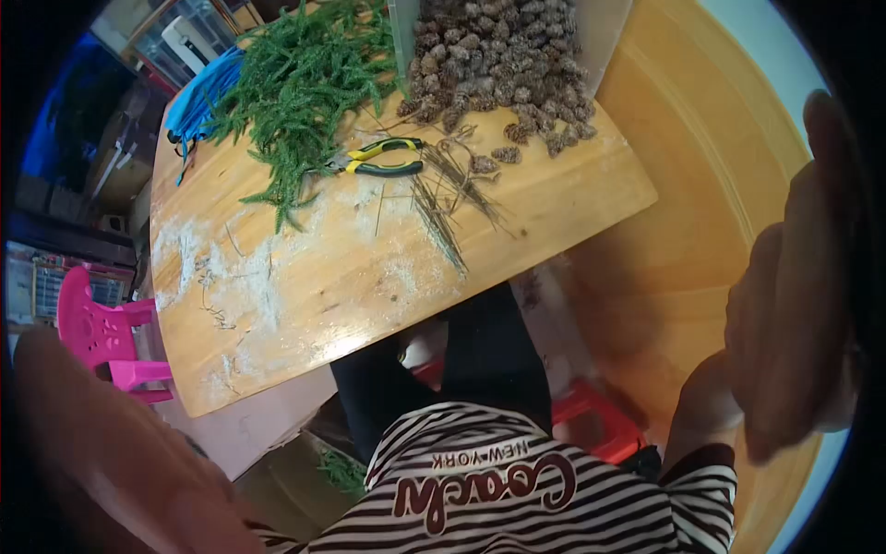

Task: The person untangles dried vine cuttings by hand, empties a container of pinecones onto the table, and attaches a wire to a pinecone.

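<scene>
My left hand point(111, 443) is raised close to the camera at the lower left, dim and smeared, its fingers not made out. At the right edge my right hand point(784, 305) is also held up near the camera, with a finger stretched upward and nothing visible in it. Both hands are apart from the table point(341, 268). On the table lie pliers point(383, 157) with yellow and black handles, beside a heap of green artificial pine sprigs point(295, 92). Thin brown wire-like stems point(438, 217) lie to the right of the pliers.
Many pine cones point(503, 55) spill from a clear bin point(600, 46) at the back. A blue bag point(203, 97) sits at the back left. White flakes dust the tabletop. A pink chair point(92, 319) stands left; a red stool point(600, 425) and an open cardboard box point(286, 489) are below.
</scene>
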A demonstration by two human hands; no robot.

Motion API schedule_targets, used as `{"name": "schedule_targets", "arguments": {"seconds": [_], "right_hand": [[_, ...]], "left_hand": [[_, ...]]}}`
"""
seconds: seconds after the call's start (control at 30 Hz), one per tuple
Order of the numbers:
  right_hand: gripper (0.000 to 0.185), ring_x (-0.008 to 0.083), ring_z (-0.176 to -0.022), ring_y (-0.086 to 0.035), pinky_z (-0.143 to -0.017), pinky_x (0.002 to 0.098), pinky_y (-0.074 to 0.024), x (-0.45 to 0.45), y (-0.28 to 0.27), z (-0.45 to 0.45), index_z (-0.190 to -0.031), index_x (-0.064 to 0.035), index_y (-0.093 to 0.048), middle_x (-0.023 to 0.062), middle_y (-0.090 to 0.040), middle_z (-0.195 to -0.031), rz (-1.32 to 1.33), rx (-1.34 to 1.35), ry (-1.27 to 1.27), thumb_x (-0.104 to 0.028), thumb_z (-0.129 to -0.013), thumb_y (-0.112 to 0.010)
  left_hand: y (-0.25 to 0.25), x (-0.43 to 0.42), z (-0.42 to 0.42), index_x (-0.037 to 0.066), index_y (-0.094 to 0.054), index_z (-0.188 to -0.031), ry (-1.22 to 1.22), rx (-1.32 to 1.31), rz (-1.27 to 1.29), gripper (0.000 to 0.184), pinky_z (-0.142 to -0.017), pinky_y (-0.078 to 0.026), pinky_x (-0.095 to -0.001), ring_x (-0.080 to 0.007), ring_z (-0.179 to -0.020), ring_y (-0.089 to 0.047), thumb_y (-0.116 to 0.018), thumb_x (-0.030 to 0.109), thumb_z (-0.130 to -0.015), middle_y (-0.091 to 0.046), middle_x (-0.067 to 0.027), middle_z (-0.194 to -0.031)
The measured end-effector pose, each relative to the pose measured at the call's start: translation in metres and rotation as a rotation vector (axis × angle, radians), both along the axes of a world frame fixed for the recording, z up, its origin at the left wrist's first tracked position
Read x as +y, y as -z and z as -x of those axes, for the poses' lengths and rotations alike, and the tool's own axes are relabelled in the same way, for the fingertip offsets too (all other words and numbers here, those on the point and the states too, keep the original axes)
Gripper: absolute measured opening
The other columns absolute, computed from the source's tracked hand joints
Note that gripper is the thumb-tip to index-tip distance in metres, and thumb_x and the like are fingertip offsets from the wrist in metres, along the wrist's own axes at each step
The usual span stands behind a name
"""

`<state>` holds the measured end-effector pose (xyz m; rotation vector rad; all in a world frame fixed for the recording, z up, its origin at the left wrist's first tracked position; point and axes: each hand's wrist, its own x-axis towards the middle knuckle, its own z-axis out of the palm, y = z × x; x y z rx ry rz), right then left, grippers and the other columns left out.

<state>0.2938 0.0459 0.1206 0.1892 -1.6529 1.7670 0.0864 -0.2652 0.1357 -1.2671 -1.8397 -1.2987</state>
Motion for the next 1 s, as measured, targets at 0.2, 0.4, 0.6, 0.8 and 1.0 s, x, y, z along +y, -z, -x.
{"name": "schedule_targets", "arguments": {"seconds": [0.2,0.4,0.6,0.8,1.0], "right_hand": [[0.035,0.0186,-0.067,-0.057,-0.056,0.0249,-0.0469,0.003,0.0,0.018,-0.115,0.0023,-0.053,0.0159,-0.056,-0.091,-0.044,0.036,-0.017,-0.025,-0.093,-0.051],[0.034,0.0189,-0.063,-0.055,-0.054,0.0256,-0.046,0.016,0.011,0.044,-0.112,0.0026,-0.053,0.0157,-0.055,-0.085,-0.08,0.022,-0.042,-0.025,-0.092,-0.051],[0.033,0.0193,-0.059,-0.054,-0.051,0.0262,-0.0451,0.015,0.011,0.053,-0.11,0.0029,-0.053,0.0155,-0.055,-0.08,-0.087,0.044,-0.054,-0.025,-0.092,-0.051],[0.033,0.0196,-0.055,-0.053,-0.048,0.0269,-0.0442,0.008,0.002,0.036,-0.107,0.0033,-0.053,0.0153,-0.054,-0.074,-0.075,0.025,-0.051,-0.025,-0.091,-0.051],[0.032,0.02,-0.051,-0.051,-0.046,0.0276,-0.0433,-0.024,-0.002,0.013,-0.105,0.0036,-0.053,0.0151,-0.054,-0.068,-0.014,-0.068,-0.048,-0.025,-0.09,-0.051]], "left_hand": [[0.028,-0.012,-0.01,-0.004,-0.055,-0.112,-0.07,0.031,-0.034,0.032,-0.088,-0.05,-0.0345,-0.0266,-0.108,-0.054,-0.035,0.016,-0.096,-0.054,-0.0177,-0.114],[0.06,-0.014,-0.016,-0.004,-0.055,-0.111,-0.111,-0.036,-0.034,0.032,-0.088,-0.05,-0.0346,-0.0266,-0.108,-0.054,-0.035,0.016,-0.095,-0.054,-0.0177,-0.114],[0.072,-0.016,-0.019,-0.004,-0.055,-0.111,-0.119,-0.052,-0.027,0.032,-0.088,-0.049,-0.0347,-0.0266,-0.107,-0.054,-0.035,0.016,-0.095,-0.054,-0.0178,-0.113],[0.065,-0.021,-0.024,-0.004,-0.055,-0.111,-0.109,-0.055,-0.011,0.032,-0.089,-0.049,-0.0348,-0.0266,-0.107,-0.054,-0.036,0.016,-0.095,-0.055,-0.0178,-0.113],[0.041,-0.04,-0.027,-0.004,-0.055,-0.11,-0.075,-0.04,0.025,0.032,-0.089,-0.049,-0.0349,-0.0265,-0.107,-0.054,-0.036,0.016,-0.095,-0.055,-0.0178,-0.112]]}}
